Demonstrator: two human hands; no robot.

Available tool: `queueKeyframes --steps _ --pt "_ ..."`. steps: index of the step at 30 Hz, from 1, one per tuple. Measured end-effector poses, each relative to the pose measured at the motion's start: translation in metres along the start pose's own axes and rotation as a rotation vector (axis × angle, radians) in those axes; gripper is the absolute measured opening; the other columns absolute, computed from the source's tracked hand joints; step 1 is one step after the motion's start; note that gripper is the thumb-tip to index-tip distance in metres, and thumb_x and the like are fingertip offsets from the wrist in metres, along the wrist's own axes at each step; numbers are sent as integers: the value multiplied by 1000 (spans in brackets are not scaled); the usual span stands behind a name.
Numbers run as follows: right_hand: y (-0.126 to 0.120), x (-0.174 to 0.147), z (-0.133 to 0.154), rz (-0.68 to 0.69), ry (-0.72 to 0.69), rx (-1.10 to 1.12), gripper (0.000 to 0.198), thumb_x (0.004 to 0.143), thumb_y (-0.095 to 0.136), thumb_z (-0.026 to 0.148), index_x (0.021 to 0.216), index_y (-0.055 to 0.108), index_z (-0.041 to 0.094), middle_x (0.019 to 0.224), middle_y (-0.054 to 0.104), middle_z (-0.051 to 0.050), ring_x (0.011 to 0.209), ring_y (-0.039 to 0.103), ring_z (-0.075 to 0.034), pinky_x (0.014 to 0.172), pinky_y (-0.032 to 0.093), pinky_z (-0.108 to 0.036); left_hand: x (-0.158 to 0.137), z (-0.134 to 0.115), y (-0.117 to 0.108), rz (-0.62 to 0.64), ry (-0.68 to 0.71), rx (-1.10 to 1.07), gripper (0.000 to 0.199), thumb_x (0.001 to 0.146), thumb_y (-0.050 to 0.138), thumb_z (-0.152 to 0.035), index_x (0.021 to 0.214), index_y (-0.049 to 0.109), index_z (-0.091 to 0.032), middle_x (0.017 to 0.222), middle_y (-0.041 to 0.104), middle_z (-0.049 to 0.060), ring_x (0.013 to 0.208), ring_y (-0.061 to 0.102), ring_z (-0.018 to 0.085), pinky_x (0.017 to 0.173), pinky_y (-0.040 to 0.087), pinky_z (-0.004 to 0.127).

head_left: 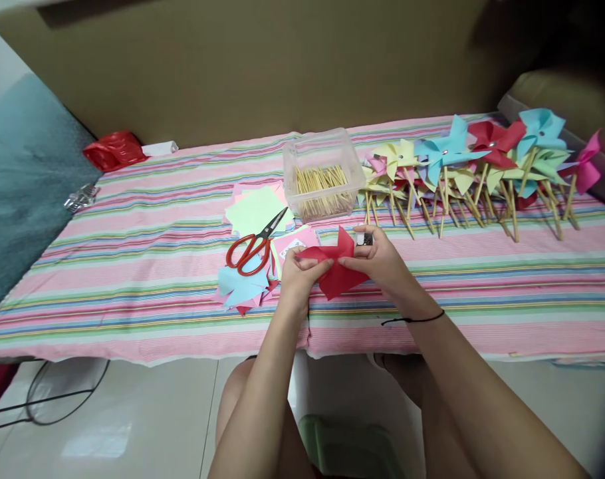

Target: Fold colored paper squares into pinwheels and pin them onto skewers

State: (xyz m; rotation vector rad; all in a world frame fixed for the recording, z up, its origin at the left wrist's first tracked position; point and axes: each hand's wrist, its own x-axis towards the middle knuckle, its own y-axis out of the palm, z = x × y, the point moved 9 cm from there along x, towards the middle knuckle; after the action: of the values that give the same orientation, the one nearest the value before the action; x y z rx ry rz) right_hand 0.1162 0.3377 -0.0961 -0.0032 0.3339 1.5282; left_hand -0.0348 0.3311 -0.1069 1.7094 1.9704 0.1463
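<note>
A clear plastic box (322, 148), far middle, holds wooden sticks (322, 179); a small case (361, 237) shows beside the right hand (385, 261), contents unclear. Nearer, left hand (297, 276) and right pinch red paper (336, 283) between thumbs and fingers. To its left, scissors (263, 235) lie over paper squares (255, 205) and cut pieces (242, 283); pinwheels (445, 154) crowd the far right. Striped cloth (147, 266) hangs above pale floor tiles (157, 412).
</note>
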Motion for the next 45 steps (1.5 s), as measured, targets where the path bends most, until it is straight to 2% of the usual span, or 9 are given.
queueKeyframes --steps 5,10,13,18,21,25,32,40,45 --pt "3 0 3 21 -10 0 67 55 82 31 109 43 24 64 71 3 59 68 -19 57 53 -30 3 -3 -5 -43 31 9 53 44 83 -15 82 47 -18 49 61 -7 43 56 10 53 46 22" --pt "6 -3 20 90 -108 105 61 79 64 48 130 38 28 79 74 -1 72 71 -19 66 57 -32 9 -7 -10 -78 36 -196 36 46 82 -17 73 59 -13 62 68 0 54 62 12 60 48 24" --pt "13 -9 32 156 -220 83 59 84 58 45 137 35 33 92 74 -1 78 71 -19 73 58 -35 11 -12 -18 -139 70 -257 34 46 82 -17 73 61 -13 63 69 0 55 62 12 61 49 25" --pt "33 -20 37 267 -409 -50 32 83 61 34 115 63 29 110 69 -3 96 68 -21 81 57 -36 10 -14 -21 -170 95 -284 37 45 82 -17 75 61 -13 65 69 1 56 63 12 58 48 24" --pt "39 -22 32 280 -458 -161 20 82 62 27 99 72 25 101 72 -3 93 68 -20 83 56 -35 8 -15 -26 -231 127 -281 39 45 82 -17 76 58 -14 62 67 -1 53 61 11 57 48 24" --pt "40 -19 23 241 -402 -240 11 75 70 26 83 76 22 81 74 -2 78 69 -19 77 57 -34 9 -18 -31 -274 191 -267 45 45 82 -17 81 56 -15 62 65 -3 53 60 10 58 47 24" --pt "31 -15 15 83 -253 -86 16 63 80 34 70 75 21 71 73 -2 69 69 -19 70 58 -34 2 -22 -27 -282 256 -154 58 49 81 -17 92 43 -20 50 54 -12 44 52 7 53 43 20" --pt "18 -15 3 -175 -197 136 18 61 81 32 68 72 19 67 70 0 63 65 -15 68 59 -34 -5 -17 -11 -207 246 -88 57 54 79 -19 93 37 -22 50 56 -12 43 52 7 53 41 19" --pt "16 -18 5 -216 -232 122 19 62 80 32 71 70 19 67 70 0 62 65 -15 65 58 -34 -5 -12 -10 -199 218 -91 60 53 80 -22 96 38 -22 51 54 -12 44 53 8 53 41 19"
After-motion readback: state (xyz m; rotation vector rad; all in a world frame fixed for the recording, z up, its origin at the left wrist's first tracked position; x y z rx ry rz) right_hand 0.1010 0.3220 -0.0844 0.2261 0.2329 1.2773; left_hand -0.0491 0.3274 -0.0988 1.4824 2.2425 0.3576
